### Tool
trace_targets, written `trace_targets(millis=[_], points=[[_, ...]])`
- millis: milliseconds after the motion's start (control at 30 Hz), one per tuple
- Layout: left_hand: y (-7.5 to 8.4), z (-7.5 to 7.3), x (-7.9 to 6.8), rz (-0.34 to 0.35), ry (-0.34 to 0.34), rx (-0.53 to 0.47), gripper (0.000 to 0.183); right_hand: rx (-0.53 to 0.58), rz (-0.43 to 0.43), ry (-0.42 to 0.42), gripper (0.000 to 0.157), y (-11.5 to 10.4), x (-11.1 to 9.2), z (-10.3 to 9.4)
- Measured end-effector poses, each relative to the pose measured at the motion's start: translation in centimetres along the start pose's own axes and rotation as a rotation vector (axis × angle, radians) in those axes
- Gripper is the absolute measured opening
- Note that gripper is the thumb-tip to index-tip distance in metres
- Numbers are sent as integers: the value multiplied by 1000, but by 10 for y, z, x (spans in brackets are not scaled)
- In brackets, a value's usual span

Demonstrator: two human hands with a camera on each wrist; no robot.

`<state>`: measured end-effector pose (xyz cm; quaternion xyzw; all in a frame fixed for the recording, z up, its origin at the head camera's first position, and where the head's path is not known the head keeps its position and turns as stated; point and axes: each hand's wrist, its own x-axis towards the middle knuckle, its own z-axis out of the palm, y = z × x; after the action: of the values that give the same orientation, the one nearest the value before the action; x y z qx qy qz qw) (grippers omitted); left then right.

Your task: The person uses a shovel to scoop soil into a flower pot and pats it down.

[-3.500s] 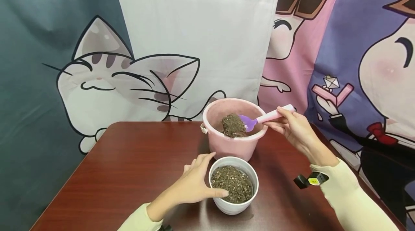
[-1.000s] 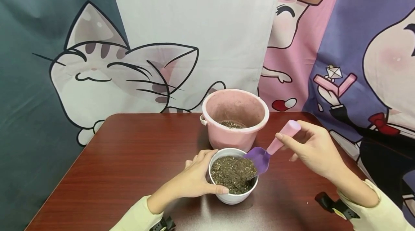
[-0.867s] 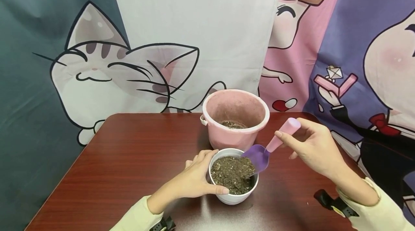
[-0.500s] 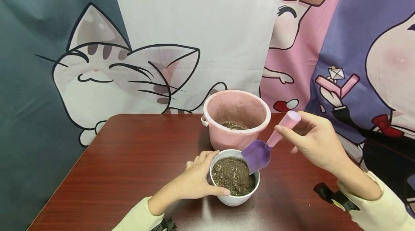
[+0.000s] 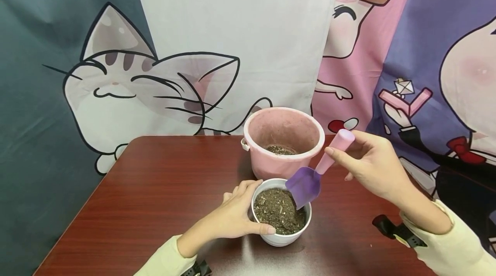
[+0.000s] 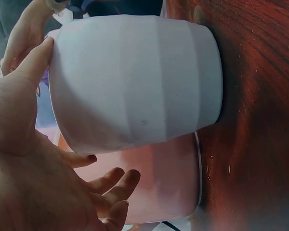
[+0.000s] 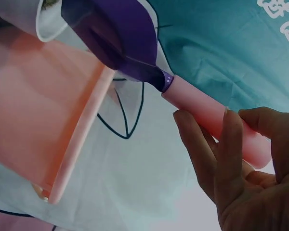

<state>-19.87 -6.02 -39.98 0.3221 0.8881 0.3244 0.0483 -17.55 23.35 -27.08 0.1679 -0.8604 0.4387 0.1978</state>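
A white flowerpot (image 5: 284,240) stands upright on the table, filled near its rim with dark soil (image 5: 280,212). My left hand (image 5: 232,215) holds it from the left, thumb on the near rim and index finger at the far side; in the left wrist view the other fingers (image 6: 111,187) hang off the wall. Between thumb and fingers, my right hand (image 5: 373,166) grips the pink handle (image 5: 335,151) of a small garden trowel. Its purple blade (image 5: 305,186) tilts down over the pot's right rim, tip at the soil. No load shows on the blade.
Directly behind the pot stands a pink bucket (image 5: 279,165) with a little soil (image 5: 280,150) at its bottom. The reddish-brown table (image 5: 162,190) stretches to the left. A cartoon-printed cloth (image 5: 248,22) hangs behind it.
My right hand has brought the loaded trowel from the bucket to the pot, and the soil has slid off into it. The blade has since risen slightly. My left hand stays on the pot.
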Motion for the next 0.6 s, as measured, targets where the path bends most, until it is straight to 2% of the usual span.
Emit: trace_targets(millis=[133,267,367,500,600], points=[[-2,-8,-1,5,13,-9,112,33,31,-19,8,8,4,-3],[-6,-22,2,-42,96,-51,109,147,137,-80,15,18,15,-8],[-8,-32,9,-92,195,-103,100,349,229,-111,15,24,29,-13],[-8,-40,24,-114,311,-157,87,659,286,-145,14,31,48,-22],[-6,-43,38,-103,381,-159,80,771,299,-131,17,35,64,-25]])
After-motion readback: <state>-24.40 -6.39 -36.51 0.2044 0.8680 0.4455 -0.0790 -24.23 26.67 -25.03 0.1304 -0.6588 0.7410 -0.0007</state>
